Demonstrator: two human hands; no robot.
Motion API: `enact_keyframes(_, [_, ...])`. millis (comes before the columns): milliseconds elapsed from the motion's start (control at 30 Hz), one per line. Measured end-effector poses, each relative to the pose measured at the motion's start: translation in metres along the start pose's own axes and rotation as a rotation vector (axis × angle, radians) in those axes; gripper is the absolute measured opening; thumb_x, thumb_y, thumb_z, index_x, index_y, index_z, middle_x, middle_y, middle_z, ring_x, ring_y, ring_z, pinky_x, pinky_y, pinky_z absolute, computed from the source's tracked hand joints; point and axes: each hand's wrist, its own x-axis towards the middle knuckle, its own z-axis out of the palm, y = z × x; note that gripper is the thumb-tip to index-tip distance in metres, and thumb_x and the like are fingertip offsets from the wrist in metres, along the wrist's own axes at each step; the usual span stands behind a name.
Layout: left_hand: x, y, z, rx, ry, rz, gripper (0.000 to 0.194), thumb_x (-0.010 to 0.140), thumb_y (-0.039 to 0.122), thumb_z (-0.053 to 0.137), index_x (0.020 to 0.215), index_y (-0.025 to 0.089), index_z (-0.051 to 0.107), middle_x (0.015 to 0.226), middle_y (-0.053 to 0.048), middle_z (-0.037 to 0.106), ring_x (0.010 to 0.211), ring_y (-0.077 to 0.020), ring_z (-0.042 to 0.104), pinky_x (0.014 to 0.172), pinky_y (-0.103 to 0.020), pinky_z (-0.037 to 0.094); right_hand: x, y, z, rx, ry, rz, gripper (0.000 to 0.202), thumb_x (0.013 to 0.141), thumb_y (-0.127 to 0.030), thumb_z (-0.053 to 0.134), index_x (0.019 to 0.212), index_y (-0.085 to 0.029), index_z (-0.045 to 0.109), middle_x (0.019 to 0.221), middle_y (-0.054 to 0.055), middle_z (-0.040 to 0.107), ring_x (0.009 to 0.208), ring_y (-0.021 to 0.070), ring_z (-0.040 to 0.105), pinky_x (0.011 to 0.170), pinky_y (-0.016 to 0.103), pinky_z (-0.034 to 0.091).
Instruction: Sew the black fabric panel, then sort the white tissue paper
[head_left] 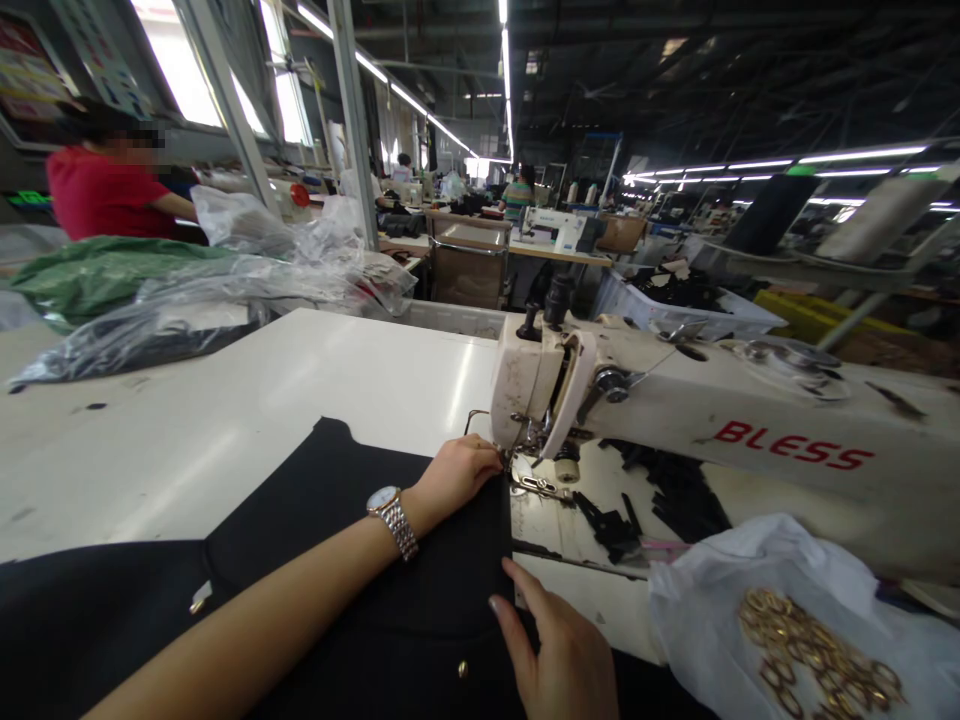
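Observation:
A large piece of black material [300, 510] lies across the white table, its right edge running under the needle area of the sewing machine [675, 400]. My left hand [459, 475], with a watch on the wrist, rests on the material right beside the needle area; its fingers are bunched together at the edge, and whether they pinch the material is hidden. Nearer to me, my right hand [555, 640] has thumb and index finger apart, touching the right edge of the material. A small gold fitting [462, 669] sits on the material left of it.
A white plastic bag [750, 570] holds gold rings [817, 650] at the lower right. Black strips [675, 490] lie behind the machine's needle. Plastic-wrapped bundles [187, 290] cover the table's far left, near a person in red [112, 190].

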Motion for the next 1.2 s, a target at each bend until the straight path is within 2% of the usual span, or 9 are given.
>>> enact_keyframes(133, [-0.001,0.001,-0.001,-0.023,-0.018,-0.029,0.011,0.078,0.012,0.053,0.072,0.013,0.062,0.077,-0.003,0.064,0.073,-0.0128,0.057,0.068,-0.022,0.048,-0.004,-0.007,0.005,0.024,0.026,0.088,0.042,0.092,-0.039,0.024,0.102,-0.017,0.058,0.072,0.001,0.062,0.06,0.0134,0.059,0.054,0.024,0.048])
enact_keyframes(467, [-0.003,0.001,0.0,-0.03,-0.044,-0.051,0.015,0.081,0.016,0.049,0.075,0.015,0.063,0.082,-0.004,0.064,0.077,-0.0139,0.057,0.072,-0.025,0.049,-0.004,-0.011,0.001,0.024,-0.022,0.141,0.044,0.092,-0.041,0.024,0.102,-0.018,0.059,0.071,0.004,0.061,0.059,0.0157,0.058,0.053,0.026,0.046])
enact_keyframes(667, [-0.001,0.002,-0.002,0.003,-0.046,-0.06,0.011,0.078,0.013,0.053,0.072,0.013,0.063,0.079,-0.005,0.064,0.074,-0.0144,0.057,0.07,-0.025,0.049,-0.003,-0.01,0.0,0.027,-0.038,0.107,0.039,0.092,-0.039,0.027,0.103,-0.018,0.058,0.068,0.003,0.06,0.056,0.0151,0.057,0.052,0.026,0.045])
enact_keyframes(733, [-0.001,0.003,-0.003,0.008,-0.037,-0.046,0.011,0.077,0.012,0.053,0.072,0.012,0.063,0.079,-0.005,0.064,0.074,-0.0148,0.058,0.069,-0.026,0.049,-0.001,-0.012,-0.001,0.013,0.001,0.132,0.043,0.092,-0.04,0.023,0.1,-0.018,0.06,0.064,0.002,0.058,0.055,0.0159,0.057,0.05,0.027,0.044])
enact_keyframes(867, [-0.001,0.002,-0.003,0.004,-0.022,-0.035,0.011,0.077,0.012,0.053,0.072,0.013,0.063,0.079,-0.004,0.064,0.074,-0.0144,0.058,0.07,-0.026,0.05,0.008,-0.016,-0.008,-0.012,0.058,0.052,0.047,0.092,-0.04,0.023,0.093,-0.015,0.063,0.056,0.002,0.055,0.047,0.0146,0.054,0.044,0.026,0.042])
enact_keyframes(1200, [-0.002,0.003,-0.001,-0.018,-0.031,-0.049,0.013,0.078,0.013,0.051,0.073,0.013,0.062,0.081,-0.004,0.064,0.076,-0.0142,0.057,0.072,-0.026,0.049,0.012,-0.016,-0.014,-0.036,0.029,0.036,0.051,0.093,-0.039,0.019,0.091,-0.015,0.064,0.056,0.001,0.057,0.047,0.0133,0.055,0.043,0.026,0.042])
